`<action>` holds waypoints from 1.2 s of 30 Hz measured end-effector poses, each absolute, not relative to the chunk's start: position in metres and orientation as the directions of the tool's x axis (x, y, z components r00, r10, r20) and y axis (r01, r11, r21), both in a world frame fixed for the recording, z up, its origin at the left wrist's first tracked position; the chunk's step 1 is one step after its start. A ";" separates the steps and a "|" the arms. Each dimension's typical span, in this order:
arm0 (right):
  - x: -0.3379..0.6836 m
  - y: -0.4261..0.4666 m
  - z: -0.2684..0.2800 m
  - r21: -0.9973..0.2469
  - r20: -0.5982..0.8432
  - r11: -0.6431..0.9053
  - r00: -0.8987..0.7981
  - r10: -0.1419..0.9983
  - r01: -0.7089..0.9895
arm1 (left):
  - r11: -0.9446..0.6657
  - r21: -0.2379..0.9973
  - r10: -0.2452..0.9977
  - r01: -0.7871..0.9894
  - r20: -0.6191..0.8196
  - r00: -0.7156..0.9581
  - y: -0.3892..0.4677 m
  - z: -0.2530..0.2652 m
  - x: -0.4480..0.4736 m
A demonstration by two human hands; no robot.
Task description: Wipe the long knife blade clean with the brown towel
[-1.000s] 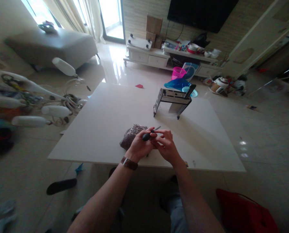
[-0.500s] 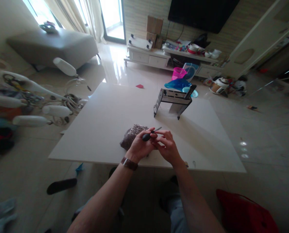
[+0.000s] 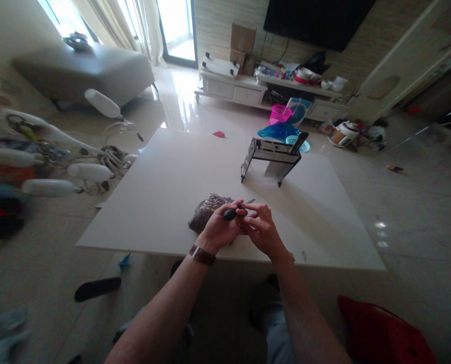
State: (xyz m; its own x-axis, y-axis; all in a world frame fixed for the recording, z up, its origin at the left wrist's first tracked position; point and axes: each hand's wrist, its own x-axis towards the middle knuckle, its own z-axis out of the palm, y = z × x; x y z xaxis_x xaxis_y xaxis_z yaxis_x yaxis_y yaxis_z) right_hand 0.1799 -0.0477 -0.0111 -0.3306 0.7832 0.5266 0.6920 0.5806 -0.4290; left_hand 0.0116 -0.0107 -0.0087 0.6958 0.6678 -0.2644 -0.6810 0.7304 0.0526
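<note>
Hardly shifted near the table's [image 3: 323,253] front edge, your left hand [image 3: 218,230] grips a light, stiff screwdriver [image 3: 233,212] by its handle while your right hand [image 3: 261,230] pinches its shaft.

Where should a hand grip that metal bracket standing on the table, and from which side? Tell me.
Grip the metal bracket by its top crossbar, coming from above. It stands upright on two legs far back on the white table, so the bar is its highest, most exposed part, with open space beneath for fingers. Stay left of the dark handle-like piece leaning at its right end.
</note>
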 end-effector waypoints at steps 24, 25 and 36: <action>0.179 -0.050 -0.016 -0.391 0.475 0.573 -0.375 0.796 0.720 | 0.779 0.056 0.611 -0.624 -0.290 0.736 -0.009 -0.010 0.004; 0.179 -0.050 -0.016 -0.399 0.478 0.571 -0.368 0.798 0.718 | 0.778 0.054 0.611 -0.626 -0.297 0.734 -0.009 -0.010 0.005; 0.176 -0.048 -0.011 -0.431 0.527 0.547 -0.291 0.798 0.718 | 0.692 0.108 0.705 -0.714 -0.316 0.635 -0.008 -0.015 0.018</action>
State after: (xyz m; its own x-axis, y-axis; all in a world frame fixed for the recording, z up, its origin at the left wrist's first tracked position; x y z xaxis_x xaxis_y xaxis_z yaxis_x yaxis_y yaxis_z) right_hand 0.1759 -0.0481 -0.0115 -0.2912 0.7982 0.5273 0.7182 0.5465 -0.4307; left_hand 0.0178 -0.0076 -0.0146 0.6347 0.7049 -0.3165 -0.7142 0.6916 0.1081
